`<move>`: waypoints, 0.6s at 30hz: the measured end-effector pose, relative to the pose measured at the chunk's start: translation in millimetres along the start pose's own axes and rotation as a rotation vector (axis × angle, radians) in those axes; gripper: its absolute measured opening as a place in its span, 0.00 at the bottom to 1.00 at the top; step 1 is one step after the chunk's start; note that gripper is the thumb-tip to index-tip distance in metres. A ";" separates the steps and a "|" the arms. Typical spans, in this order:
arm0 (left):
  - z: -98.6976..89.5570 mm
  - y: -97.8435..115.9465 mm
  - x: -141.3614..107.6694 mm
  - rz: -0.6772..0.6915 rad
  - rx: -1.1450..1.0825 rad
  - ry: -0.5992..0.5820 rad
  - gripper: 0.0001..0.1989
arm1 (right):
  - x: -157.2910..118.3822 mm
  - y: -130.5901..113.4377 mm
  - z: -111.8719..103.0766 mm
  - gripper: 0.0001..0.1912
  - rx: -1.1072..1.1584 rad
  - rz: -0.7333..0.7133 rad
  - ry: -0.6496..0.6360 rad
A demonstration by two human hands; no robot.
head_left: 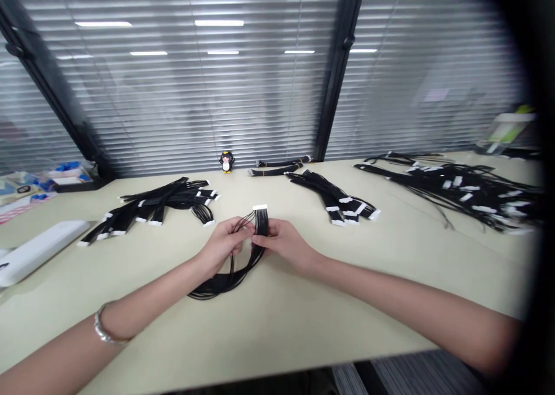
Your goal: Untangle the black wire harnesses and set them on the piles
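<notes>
Between my two hands is a black wire harness (229,279) with a white connector (260,207) at its upper end. My right hand (281,242) is closed around the flat bundle of wires just below that connector. With thumb and fingers pinched, my left hand (229,242) grips a few thin wires split off to the left of the bundle. The rest of the harness loops down and to the left, its lower part passing under my left wrist. Its far end is hidden there.
Black harnesses with white connectors lie in piles at the left (165,201), centre right (329,195) and far right (459,189). Two tied bundles (277,168) and a penguin figure (226,162) stand by the window blinds. A white oblong device (47,250) lies left.
</notes>
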State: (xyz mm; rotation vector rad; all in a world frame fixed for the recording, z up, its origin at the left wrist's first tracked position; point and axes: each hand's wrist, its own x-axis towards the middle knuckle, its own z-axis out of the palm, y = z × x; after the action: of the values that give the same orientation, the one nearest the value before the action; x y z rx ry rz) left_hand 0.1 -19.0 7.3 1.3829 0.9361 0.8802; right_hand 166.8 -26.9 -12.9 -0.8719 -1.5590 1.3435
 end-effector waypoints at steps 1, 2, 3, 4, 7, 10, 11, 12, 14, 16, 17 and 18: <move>-0.6 -0.6 0.3 0.000 0.003 -0.009 0.14 | 0.2 0.8 -0.6 0.13 -0.020 -0.008 -0.002; -1.3 -1.2 0.7 0.000 0.005 -0.017 0.14 | 0.4 1.5 -0.9 0.13 -0.031 -0.014 -0.006; -2.1 -1.9 1.1 -0.002 0.008 -0.023 0.14 | 0.6 1.8 -1.0 0.13 -0.034 -0.016 -0.011; -2.8 -2.6 1.4 -0.008 0.011 -0.025 0.14 | 0.8 1.9 -0.8 0.13 -0.031 -0.015 -0.016; -3.7 -4.4 2.3 -0.041 0.006 -0.019 0.13 | 1.0 0.2 0.0 0.13 -0.004 0.001 -0.028; -3.1 -6.2 3.0 -0.047 -0.013 -0.015 0.12 | 0.2 -3.3 0.8 0.13 0.019 0.013 -0.030; -2.8 -6.8 3.3 -0.041 -0.016 -0.010 0.11 | -0.1 -4.5 1.0 0.13 0.024 0.015 -0.030; -2.6 -7.4 3.5 -0.033 -0.015 -0.003 0.11 | -0.5 -5.7 1.3 0.13 0.027 0.017 -0.030; -2.5 -8.3 4.1 -0.015 -0.008 0.011 0.12 | -1.2 -7.6 2.1 0.12 0.037 0.024 -0.027; -3.4 -9.0 4.8 0.013 0.006 0.030 0.12 | -1.6 -9.1 3.1 0.12 0.054 0.039 -0.014; -4.2 -9.4 5.2 0.030 0.017 0.045 0.12 | -1.8 -9.6 3.5 0.11 0.063 0.049 -0.008; -5.3 -9.9 5.8 0.045 0.033 0.065 0.11 | -1.9 -10.0 3.8 0.11 0.070 0.057 -0.001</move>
State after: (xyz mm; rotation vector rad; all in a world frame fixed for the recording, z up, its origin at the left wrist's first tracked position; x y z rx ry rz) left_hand -2.8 -11.7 -2.5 1.4158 0.9758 0.9519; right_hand 164.3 -31.8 -3.5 -0.8776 -1.4891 1.4308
